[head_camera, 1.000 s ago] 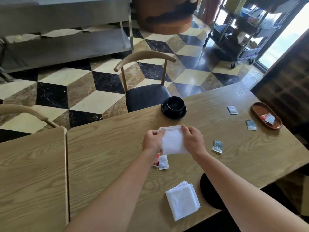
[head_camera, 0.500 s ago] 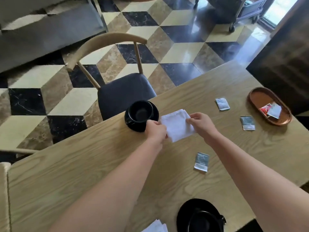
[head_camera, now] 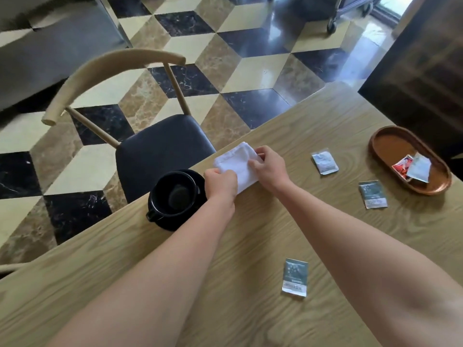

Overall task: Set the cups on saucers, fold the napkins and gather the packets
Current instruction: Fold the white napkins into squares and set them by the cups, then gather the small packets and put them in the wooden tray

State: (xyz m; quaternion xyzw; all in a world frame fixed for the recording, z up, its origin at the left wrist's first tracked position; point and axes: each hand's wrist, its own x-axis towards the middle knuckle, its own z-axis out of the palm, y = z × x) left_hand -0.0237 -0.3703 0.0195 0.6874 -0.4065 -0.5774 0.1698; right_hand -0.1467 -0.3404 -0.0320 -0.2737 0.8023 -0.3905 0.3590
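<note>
- We are holding the folded white napkin (head_camera: 236,166) at the table's (head_camera: 250,246) far edge, just beside the black cup (head_camera: 172,194) on its saucer (head_camera: 194,175); left hand (head_camera: 221,182) is gripping its near corner, right hand (head_camera: 269,167) is pinching its right side.
- The napkin is sitting at the very edge, so a careless release is risking it sliding off onto the chair (head_camera: 160,151).
- Our left hand is working right beside the cup, so a nudge is threatening to shift it.
- Three packets (head_camera: 295,276) are lying loose, apart from the copper tray (head_camera: 390,144).
</note>
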